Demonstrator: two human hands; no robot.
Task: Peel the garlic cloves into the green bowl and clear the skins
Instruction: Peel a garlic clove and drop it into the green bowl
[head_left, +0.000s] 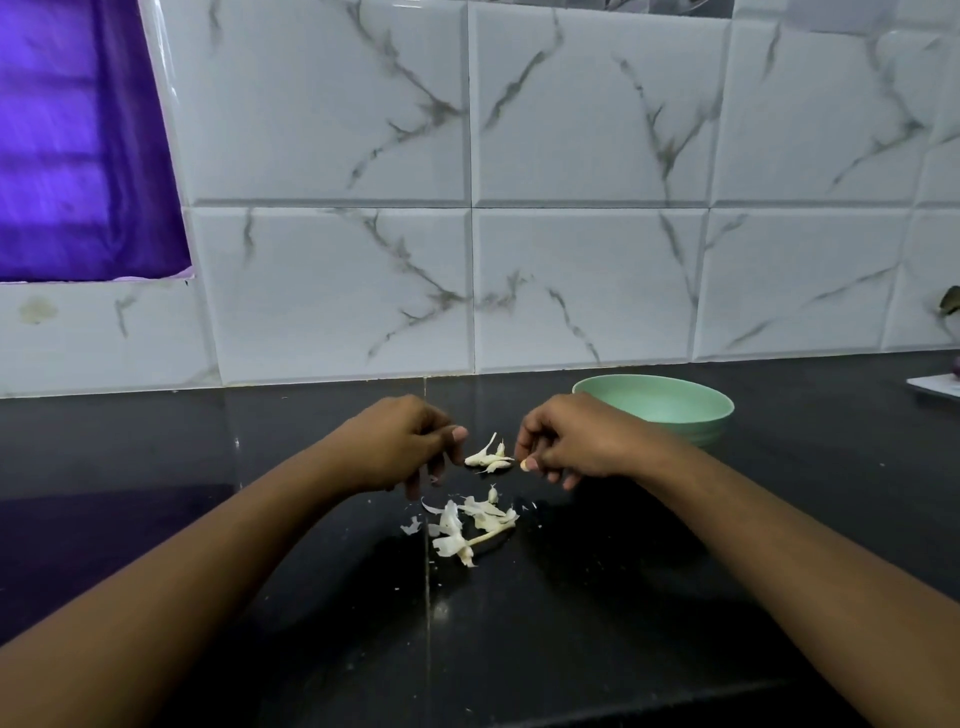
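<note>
Right grip (576, 441) curled, maybe pinching a pale bit, can't tell. The left grip (410, 447) hangs loosely curled w/ nothing seen in it. Btwn them approx. 3 garlic cloves (488, 457), 1 more just nearer. Uncleared skins (467, 525) heaped mid-tabletop (675, 597). 1 green bowl (654, 410) near back edge, no cloves visible inside, so prob. early going.
</note>
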